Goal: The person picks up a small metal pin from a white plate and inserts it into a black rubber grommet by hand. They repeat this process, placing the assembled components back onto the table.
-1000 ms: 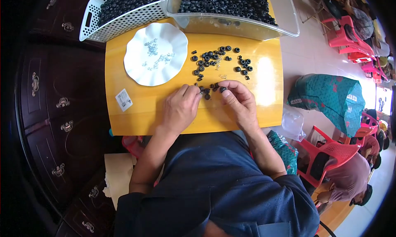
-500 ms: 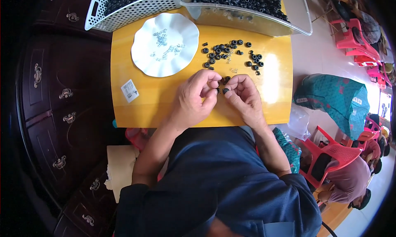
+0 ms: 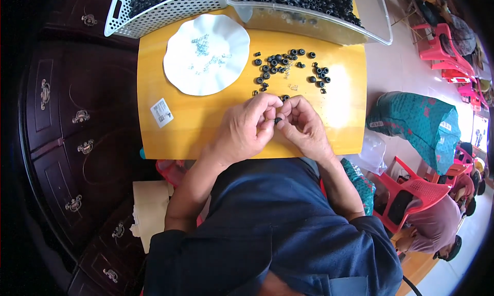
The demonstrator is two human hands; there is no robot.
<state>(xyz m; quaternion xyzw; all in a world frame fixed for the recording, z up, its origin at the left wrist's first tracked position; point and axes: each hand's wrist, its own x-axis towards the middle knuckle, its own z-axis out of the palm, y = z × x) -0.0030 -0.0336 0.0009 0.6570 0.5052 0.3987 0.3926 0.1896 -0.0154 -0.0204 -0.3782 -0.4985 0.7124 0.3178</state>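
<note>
Close to the near edge of the yellow table, my two hands meet at the fingertips. My right hand (image 3: 307, 130) pinches a small black round part (image 3: 278, 121) between thumb and finger. My left hand (image 3: 246, 125) is closed in a pinch right beside it; whatever its fingertips grip is hidden. Just beyond my fingers lie loose black ring-like parts (image 3: 274, 63), with a second small group (image 3: 321, 77) to their right. Tiny shiny pieces (image 3: 293, 87) rest among them. A white scalloped plate (image 3: 177, 72) at the left carries more small clear or silvery pieces (image 3: 201, 45).
A white perforated basket (image 3: 175, 15) and a clear plastic bin (image 3: 314, 25), both full of black parts, stand along the far edge. A printed white label (image 3: 162, 113) lies at left. Dark drawers (image 3: 46, 90) flank the table; a teal bag (image 3: 417, 123) and red chairs (image 3: 419, 190) are at right.
My hands have come together, and the black part in my right fingers has shifted slightly nearer to me. The dark bit at my left fingertips is now hidden.
</note>
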